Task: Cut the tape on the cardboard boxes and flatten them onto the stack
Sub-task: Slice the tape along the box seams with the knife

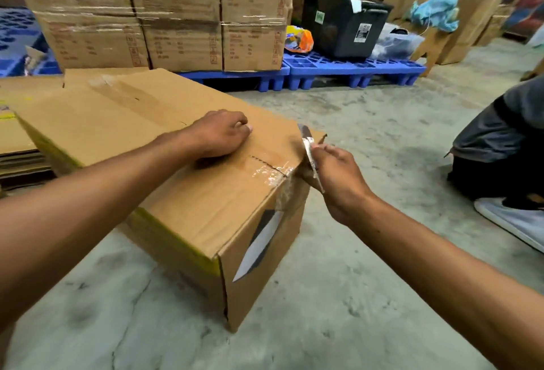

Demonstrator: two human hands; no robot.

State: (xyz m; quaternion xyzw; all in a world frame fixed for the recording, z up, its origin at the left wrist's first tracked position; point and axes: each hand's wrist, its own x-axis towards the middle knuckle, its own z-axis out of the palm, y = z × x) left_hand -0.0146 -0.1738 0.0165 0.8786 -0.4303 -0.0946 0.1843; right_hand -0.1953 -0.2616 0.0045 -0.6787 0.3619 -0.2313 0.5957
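A closed brown cardboard box (206, 202) sits on the concrete floor in front of me, with clear tape (275, 174) along its top seam and down its near end. My left hand (219, 134) lies flat on the box top, fingers curled, pressing it down. My right hand (332, 175) grips a knife (307, 146) at the box's far right top edge, its blade pointing up beside the taped seam. At the left lies a low stack of flattened cardboard (20, 146), partly behind the box.
Shrink-wrapped cartons (164, 13) stand on blue plastic pallets (353, 71) behind the box. A black crate (341, 22) and bags rest on the right pallet. Another person's leg and white shoe (512, 219) crouch at the right. Bare concrete floor surrounds the box.
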